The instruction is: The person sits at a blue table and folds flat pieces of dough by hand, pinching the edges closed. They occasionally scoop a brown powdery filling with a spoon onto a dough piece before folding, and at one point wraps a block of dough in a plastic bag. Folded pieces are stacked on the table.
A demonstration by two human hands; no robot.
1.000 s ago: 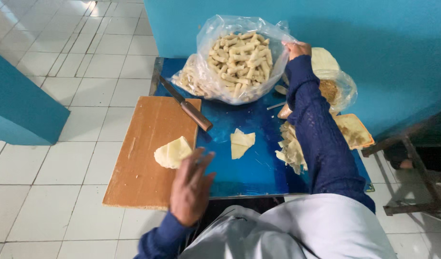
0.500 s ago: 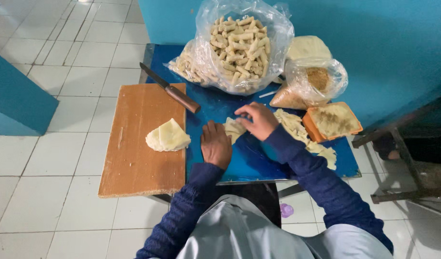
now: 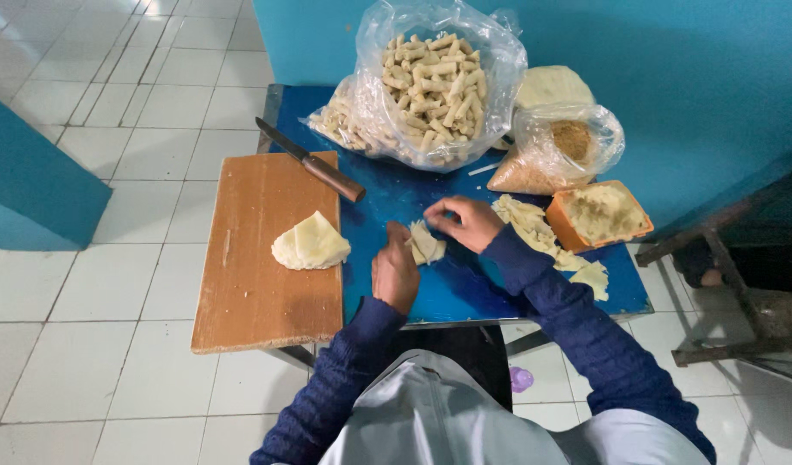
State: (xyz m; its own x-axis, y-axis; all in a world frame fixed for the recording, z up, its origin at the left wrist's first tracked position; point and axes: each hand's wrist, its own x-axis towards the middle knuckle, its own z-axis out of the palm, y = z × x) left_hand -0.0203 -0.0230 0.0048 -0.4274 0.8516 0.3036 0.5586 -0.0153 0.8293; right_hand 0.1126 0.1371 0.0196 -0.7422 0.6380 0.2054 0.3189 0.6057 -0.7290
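Note:
My left hand (image 3: 395, 271) and my right hand (image 3: 463, 222) meet over a small pale dough wrapper (image 3: 428, 244) on the blue table (image 3: 447, 288). Fingers of both hands pinch and fold the piece between them. A folded stack of pale wrappers (image 3: 310, 244) lies on the wooden cutting board (image 3: 258, 275) to the left. More loose wrappers (image 3: 534, 226) lie just right of my right hand. An orange tub of pale filling (image 3: 600, 215) stands at the right.
A wooden-handled knife (image 3: 314, 164) rests across the board's far corner. A large clear bag of finished rolls (image 3: 434, 77) and a bag of crumbs (image 3: 561, 146) stand at the back against a blue wall. White tiled floor surrounds the table; a dark metal frame (image 3: 740, 284) is at right.
My right hand came down from the bag of rolls to the wrapper, and my left hand moved from the board's edge to join it. Both now fold the piece.

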